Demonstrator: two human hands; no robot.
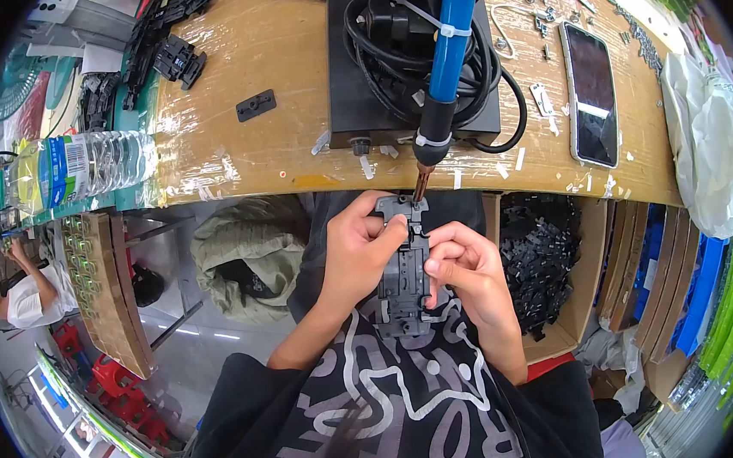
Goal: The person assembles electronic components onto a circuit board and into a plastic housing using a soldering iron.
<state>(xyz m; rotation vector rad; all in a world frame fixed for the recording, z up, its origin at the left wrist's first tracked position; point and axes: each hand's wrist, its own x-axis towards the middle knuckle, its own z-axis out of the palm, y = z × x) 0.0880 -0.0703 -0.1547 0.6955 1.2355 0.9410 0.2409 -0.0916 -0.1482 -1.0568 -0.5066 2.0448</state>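
Above my lap I hold a long black plastic chassis part (403, 271) upright in front of my shirt. My left hand (353, 249) is closed on its upper left side, thumb pressed on the face near the top. My right hand (470, 271) has its fingers curled at the right edge, with thumb and fingertips close together; whether a small piece is between them I cannot make out. A blue-handled soldering iron (452, 41) points down over the table edge, its copper-coloured tip (422, 181) at the part's top end.
Behind the iron stands a black box (357, 109) under coiled cable. A phone (591, 95), small screws and a flat black plate (255, 106) lie on the table (232, 166). A bottle (78, 172) lies left. Below right, a carton (576, 324) holds black parts. Another person (31, 285) is far left.
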